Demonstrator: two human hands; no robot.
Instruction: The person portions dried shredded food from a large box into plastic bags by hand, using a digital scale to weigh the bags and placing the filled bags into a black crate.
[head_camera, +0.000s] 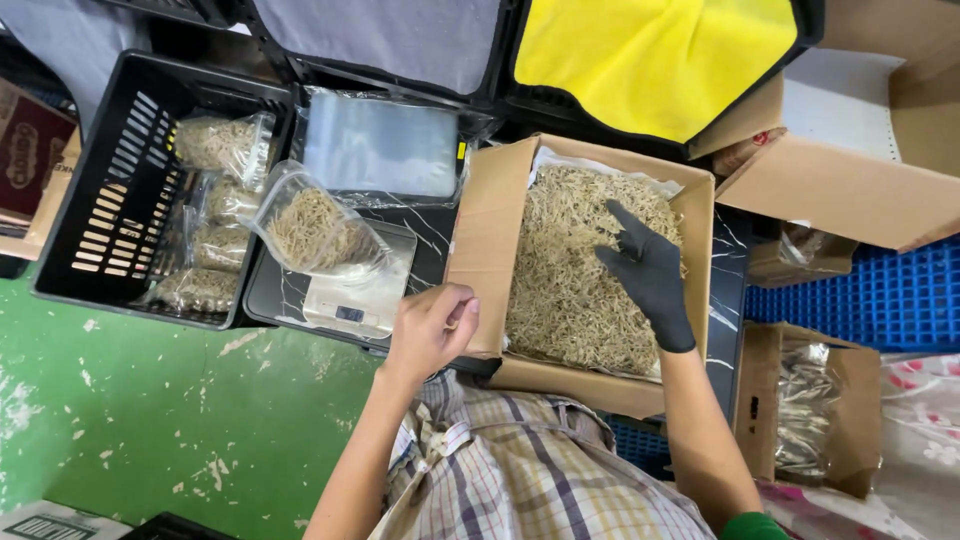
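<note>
Reaching your gloved right hand (648, 272) open into the box (480, 230) of dried fish (570, 280) — left hand (432, 325) loosely curled, empty — you risk overfilling the bag (312, 228) on the scale (345, 295).

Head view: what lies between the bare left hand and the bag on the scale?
In the head view, only the scale's bare platform and front edge lie between the left hand and the filled clear bag.
</note>
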